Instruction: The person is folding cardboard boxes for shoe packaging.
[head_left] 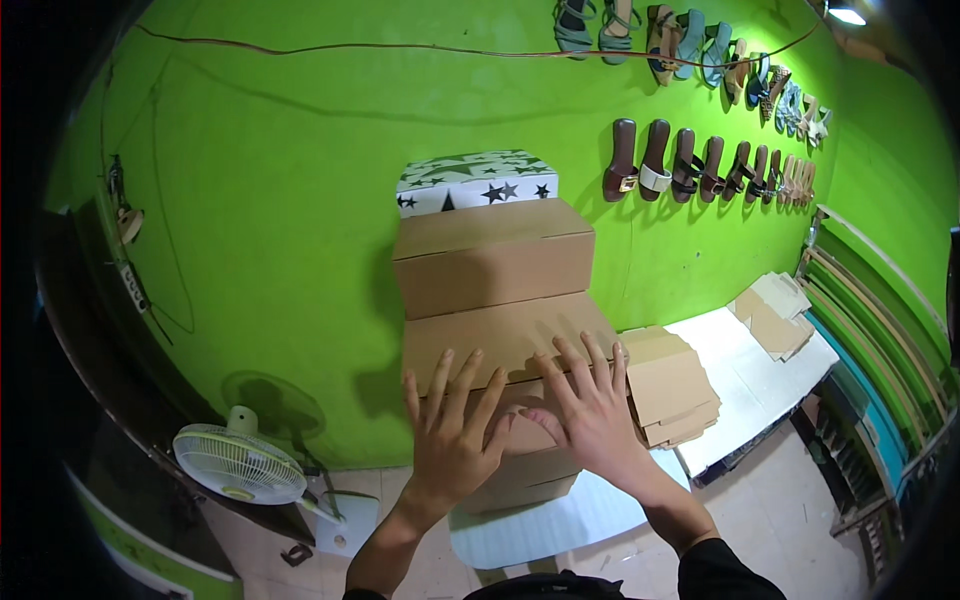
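Observation:
My left hand [455, 425] and my right hand [588, 405] lie side by side on a brown cardboard box [500, 345], fingers spread toward its top and thumbs close together at its near side. Neither hand grips anything. Behind that box rises another closed brown box [495, 255]. Farther back, against the wall, is a white box with dark and green stars [478, 172]. Below my hands, part of a lower brown box [520, 480] shows; my hands and wrists hide much of it.
The boxes stand on a pale table [560, 535]. Flat cardboard pieces [670, 385] lie to the right, near a white tabletop [735, 345] bearing more cardboard [772, 315]. A fan [240, 465] stands at left. Sandals [685, 165] hang on the green wall [280, 200].

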